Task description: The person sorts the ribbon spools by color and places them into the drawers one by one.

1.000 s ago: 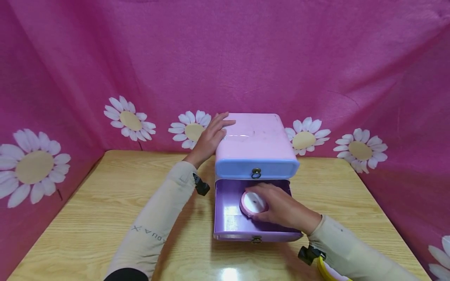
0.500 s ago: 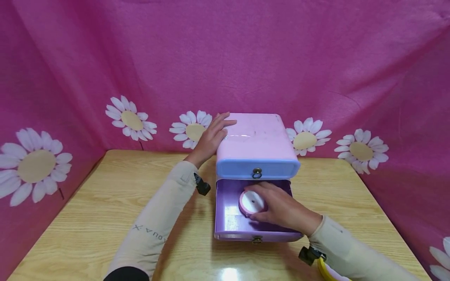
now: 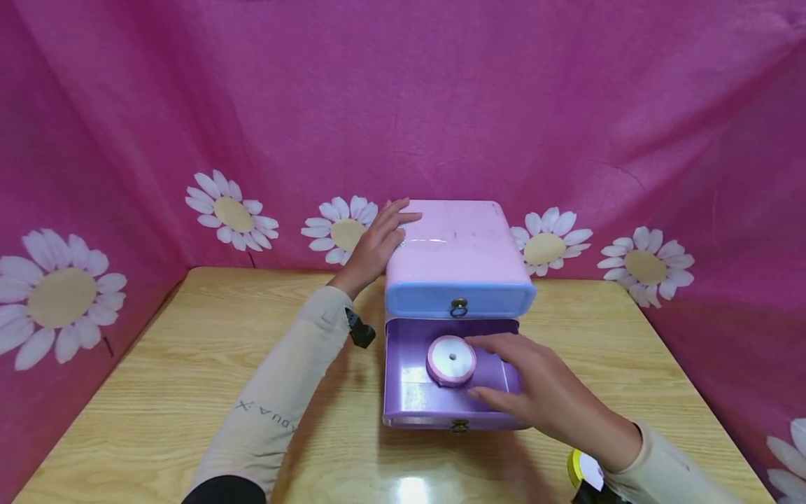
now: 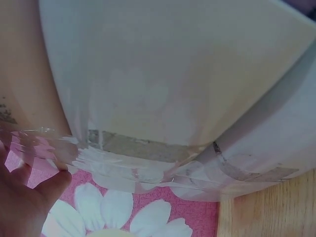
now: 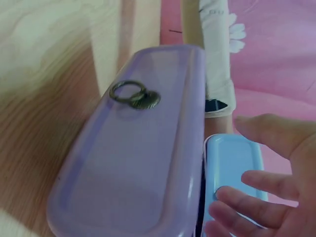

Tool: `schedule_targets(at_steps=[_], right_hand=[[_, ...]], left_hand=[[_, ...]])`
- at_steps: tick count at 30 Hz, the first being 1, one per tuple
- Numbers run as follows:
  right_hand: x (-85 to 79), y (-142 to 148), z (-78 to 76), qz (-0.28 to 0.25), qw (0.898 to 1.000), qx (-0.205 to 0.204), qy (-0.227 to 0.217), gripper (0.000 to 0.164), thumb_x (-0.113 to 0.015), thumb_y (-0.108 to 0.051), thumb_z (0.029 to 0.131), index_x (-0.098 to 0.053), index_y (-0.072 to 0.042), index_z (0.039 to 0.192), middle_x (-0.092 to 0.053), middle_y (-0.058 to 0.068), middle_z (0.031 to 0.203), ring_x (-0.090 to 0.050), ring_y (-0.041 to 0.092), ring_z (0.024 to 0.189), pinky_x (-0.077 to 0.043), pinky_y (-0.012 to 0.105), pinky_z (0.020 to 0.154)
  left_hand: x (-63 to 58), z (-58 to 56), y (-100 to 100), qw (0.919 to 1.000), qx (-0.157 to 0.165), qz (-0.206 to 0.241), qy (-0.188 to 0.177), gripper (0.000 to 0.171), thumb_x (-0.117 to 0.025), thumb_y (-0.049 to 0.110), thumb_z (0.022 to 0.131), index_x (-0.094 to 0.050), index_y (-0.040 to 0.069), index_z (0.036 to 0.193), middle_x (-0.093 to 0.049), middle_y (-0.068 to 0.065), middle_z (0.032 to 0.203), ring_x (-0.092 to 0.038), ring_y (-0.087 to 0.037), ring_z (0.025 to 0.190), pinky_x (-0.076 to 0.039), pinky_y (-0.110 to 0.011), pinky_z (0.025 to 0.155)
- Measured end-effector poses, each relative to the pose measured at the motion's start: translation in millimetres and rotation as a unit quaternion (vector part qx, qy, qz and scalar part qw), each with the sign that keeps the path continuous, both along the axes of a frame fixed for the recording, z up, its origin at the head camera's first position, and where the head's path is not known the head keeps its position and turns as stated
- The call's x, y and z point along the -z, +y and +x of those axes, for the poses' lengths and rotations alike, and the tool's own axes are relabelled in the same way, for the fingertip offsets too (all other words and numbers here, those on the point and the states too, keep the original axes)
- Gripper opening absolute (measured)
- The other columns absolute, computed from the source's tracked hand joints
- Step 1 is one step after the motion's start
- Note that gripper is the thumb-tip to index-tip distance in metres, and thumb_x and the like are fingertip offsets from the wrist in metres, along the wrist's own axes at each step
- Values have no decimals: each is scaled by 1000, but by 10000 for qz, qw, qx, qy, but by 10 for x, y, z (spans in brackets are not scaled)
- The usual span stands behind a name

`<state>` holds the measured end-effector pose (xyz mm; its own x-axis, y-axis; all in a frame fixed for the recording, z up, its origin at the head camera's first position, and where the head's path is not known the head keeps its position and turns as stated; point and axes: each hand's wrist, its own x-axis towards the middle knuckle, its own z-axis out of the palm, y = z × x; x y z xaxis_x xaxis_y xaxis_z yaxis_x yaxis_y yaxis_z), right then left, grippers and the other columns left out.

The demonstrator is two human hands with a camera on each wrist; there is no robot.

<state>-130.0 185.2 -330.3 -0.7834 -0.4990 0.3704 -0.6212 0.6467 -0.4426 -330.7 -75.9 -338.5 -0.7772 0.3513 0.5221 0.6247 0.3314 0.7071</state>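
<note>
A small pink cabinet [image 3: 462,245] stands on the table with its blue upper drawer [image 3: 409,301] closed. Its purple lower drawer [image 3: 406,402] is pulled out. Flat inside that drawer lies a spool of pink ribbon [image 3: 451,360] with a white face. My right hand [image 3: 554,392] hovers over the drawer's right side, thumb and fingers spread, just right of the spool and holding nothing. With fingers extended, my left hand [image 3: 374,248] rests on the cabinet's upper left edge. The left wrist view shows its fingertips by the cabinet's taped side [image 4: 138,98].
Partly hidden under my right wrist is a yellow-rimmed round item [image 3: 576,467] on the wooden table [image 3: 252,308]. A magenta cloth [image 3: 403,105] with printed daisies surrounds the table at the back and sides. Brass ring pulls [image 3: 459,306] hang on the drawer fronts.
My right hand has let go of the ribbon spool and drawn back to the right, toward me. The spool stays in the drawer. My left hand has kept its place.
</note>
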Motion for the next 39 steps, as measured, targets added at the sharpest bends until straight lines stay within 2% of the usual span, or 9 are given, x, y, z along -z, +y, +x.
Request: schedule_targets(at_steps=[7,12,17,20,24,29,32,35,39], right_hand=[[-7,16,220,-786,9964,263,168,39,-84,-23,75,-67,-25,110,-65,-17,96,-56,3,75,-49,21,64],[42,17,409,-1452,9891,209,-88,29,-82,-14,77,-69,-24,100,-67,-14,87,-58,4,70,-48,21,56],[169,41,554,-1743,9831,57,-565,23,-78,-10,80,-69,-20,99,-67,-12,82,-59,6,67,-48,22,54],[243,56,594,-1773,9792,75,-981,19,-77,-14,82,-69,-20,98,-68,-11,83,-60,7,69,-48,22,54],[321,74,626,-1755,9674,283,-1802,15,-74,-23,86,-69,-20,99,-68,-10,86,-60,9,71,-50,24,55],[456,98,634,-1666,9486,321,-2672,25,-71,-29,87,-68,-13,107,-67,-6,83,-61,9,72,-52,25,58],[563,106,612,-1558,9407,409,-2987,33,-72,-31,86,-67,-10,112,-67,-6,84,-61,7,72,-52,25,59],[659,112,601,-1561,9414,460,-2954,36,-72,-30,86,-67,-8,115,-68,-6,87,-61,4,73,-51,25,57],[744,85,595,-1760,9313,648,-3123,36,-72,-28,87,-67,-6,116,-71,0,93,-61,4,74,-50,24,58]], left_hand=[[-1,8,-6,10000,14,4,-45,39,-38,24,101,-55,19,136,-28,7,156,-6,-22,148,-4,-46,118],[-21,13,4,10000,30,49,-51,39,-39,24,101,-56,20,136,-28,8,156,-6,-22,148,-4,-47,117],[-29,13,19,9999,77,66,-98,39,-39,26,101,-55,20,136,-28,7,156,-5,-22,148,-3,-48,117],[-27,26,13,9999,60,79,-121,39,-39,25,101,-55,19,136,-28,6,156,-5,-23,148,-4,-48,117],[-24,40,5,9999,40,91,-129,39,-39,23,101,-56,18,136,-29,5,156,-5,-23,148,-3,-46,118],[-23,36,14,9998,63,111,-131,39,-38,23,101,-56,17,135,-29,2,156,-5,-23,148,-3,-45,118],[-20,29,18,9998,70,128,-106,39,-38,22,101,-56,16,135,-29,1,156,-5,-24,148,-3,-45,118],[-20,22,17,9998,81,141,-100,39,-38,22,101,-56,16,135,-29,3,156,-5,-24,148,-3,-46,118],[-14,18,13,9997,58,151,-170,39,-39,24,101,-56,18,135,-29,6,156,-4,-22,148,-3,-46,118]])
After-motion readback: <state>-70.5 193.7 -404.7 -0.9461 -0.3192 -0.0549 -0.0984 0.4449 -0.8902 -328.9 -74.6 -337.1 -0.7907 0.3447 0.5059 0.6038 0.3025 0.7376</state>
